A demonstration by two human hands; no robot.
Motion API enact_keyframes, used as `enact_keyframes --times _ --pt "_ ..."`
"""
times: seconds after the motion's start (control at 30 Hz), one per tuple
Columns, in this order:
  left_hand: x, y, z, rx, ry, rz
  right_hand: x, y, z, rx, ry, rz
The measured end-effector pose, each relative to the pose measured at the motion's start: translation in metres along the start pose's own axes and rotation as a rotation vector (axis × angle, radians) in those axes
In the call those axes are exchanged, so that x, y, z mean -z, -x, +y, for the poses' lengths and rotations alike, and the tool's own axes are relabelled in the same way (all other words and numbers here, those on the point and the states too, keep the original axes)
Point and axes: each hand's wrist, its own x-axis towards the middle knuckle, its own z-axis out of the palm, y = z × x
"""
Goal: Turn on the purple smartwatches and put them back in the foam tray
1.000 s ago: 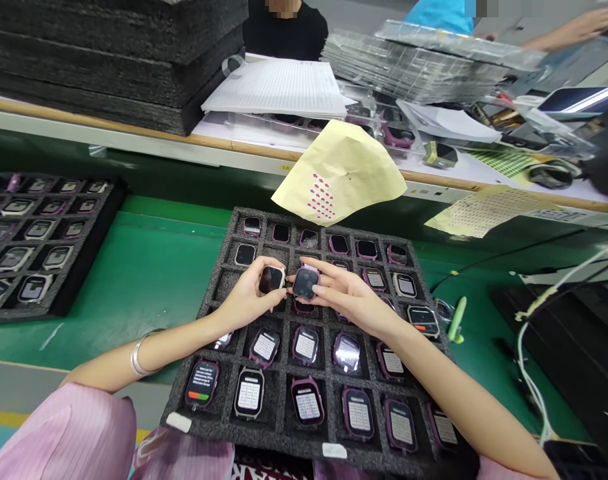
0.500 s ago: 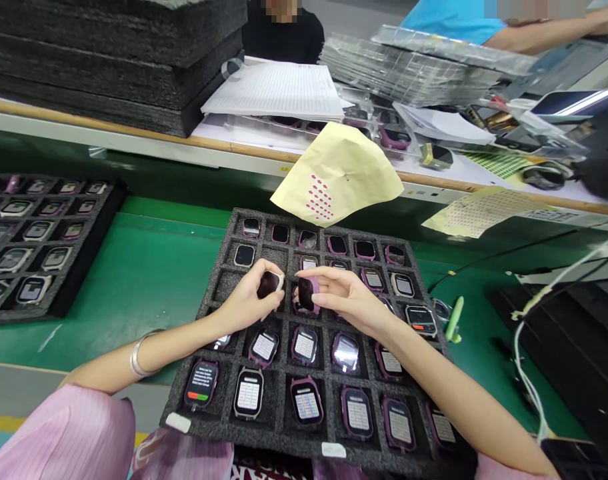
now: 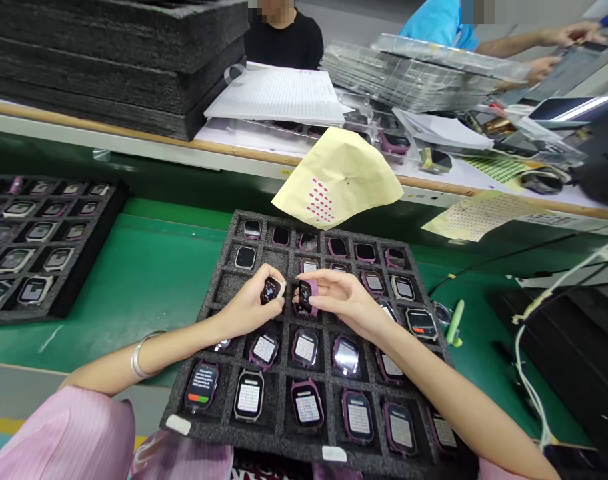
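Observation:
My left hand [image 3: 254,297] is closed around a silver smartwatch [image 3: 271,291], its screen lit with a dark watch face. Between the fingers and thumb of my right hand [image 3: 341,300] is a purple smartwatch [image 3: 305,294], also showing a dark lit face. Both are held over a black foam tray [image 3: 279,437] with square compartments. Smartwatches in purple and silver cases lie in most compartments, several with white list screens. One at the front left, a purple smartwatch [image 3: 202,387], shows text with red and green buttons. My hands and forearms hide some compartments.
A second foam tray of watches [image 3: 59,303] lies on the green bench at left. Stacked black foam [image 3: 184,73], papers [image 3: 279,93] and clear plastic trays [image 3: 404,73] fill the shelf. A green pen-like object [image 3: 455,323] and white cables [image 3: 524,373] lie at right. Two people are beyond.
Both held watches' screens have gone from dark to lit, while my hands stay nearly in place. Across the shelf, the person in blue has shifted and their hands now show.

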Motion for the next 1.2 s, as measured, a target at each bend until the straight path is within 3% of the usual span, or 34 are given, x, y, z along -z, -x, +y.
enact_keyframes --times 0.17,1.2 --pt "0.0000 -0.0013 -0.0012 0.110 0.102 -0.053 0.0008 -0.0017 0.0015 -0.010 0.027 0.008" --pt "0.0006 -0.0016 -0.0024 0.056 0.070 -0.068 0.0015 -0.0013 0.0047 -0.008 0.066 0.007"
